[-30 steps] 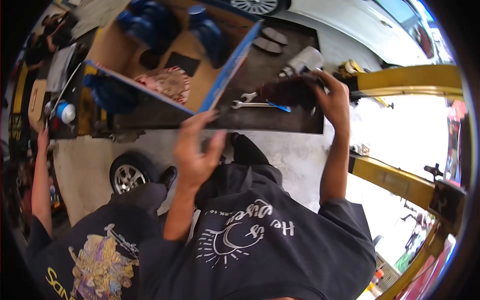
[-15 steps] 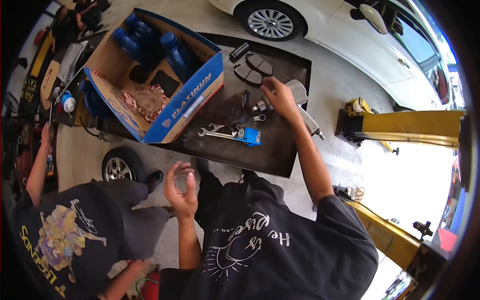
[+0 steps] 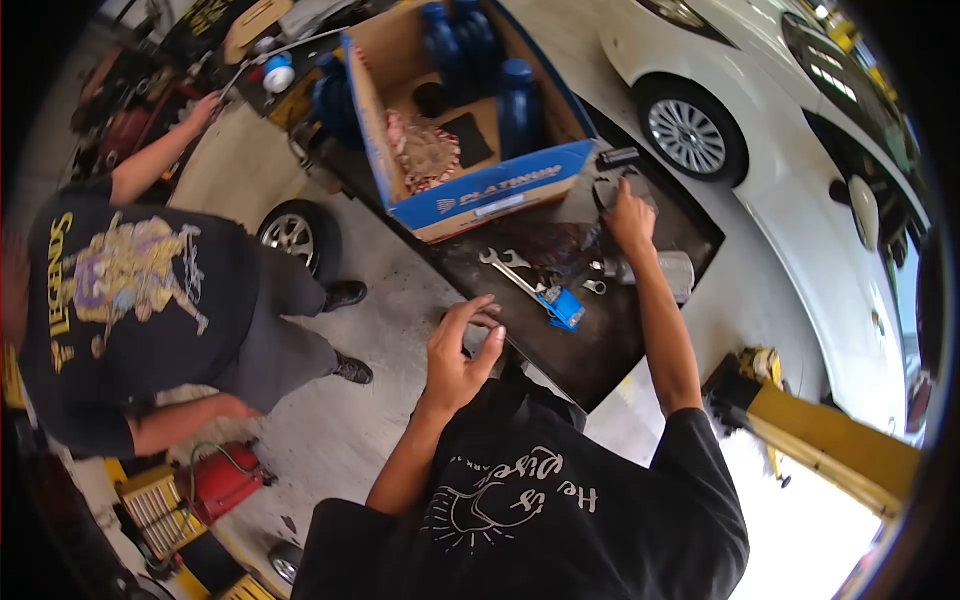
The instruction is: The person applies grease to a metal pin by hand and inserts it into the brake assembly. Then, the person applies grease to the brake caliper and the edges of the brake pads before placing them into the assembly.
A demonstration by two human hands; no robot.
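Observation:
My right hand [image 3: 632, 220] reaches over the dark metal cart [image 3: 610, 345], its fingertips on the brake pads [image 3: 606, 190] that lie near a black socket [image 3: 618, 156]. An impact wrench [image 3: 665, 272] sits just below that hand. My left hand [image 3: 463, 362] is raised in front of the cart's near edge, fingers curved and apart, holding nothing. Between the hands lie wrenches [image 3: 512, 272] with a blue holder [image 3: 562, 308] and a small ring-ended tool [image 3: 595, 287]. A blue cardboard box [image 3: 500, 195] with blue bottles [image 3: 518, 110] stands on the cart's left part.
On the left a co-worker in a black shirt [image 3: 130, 300] stretches an arm toward an engine bay. A loose wheel [image 3: 296, 238] lies behind them. A white car [image 3: 800, 200] stands at the right, near a yellow lift arm [image 3: 830, 430]. A red tank [image 3: 225, 482] is at lower left.
The view has turned, so the cart and box appear further right. My right hand has moved from beside the impact wrench onto the brake pads. The left hand stays raised and open.

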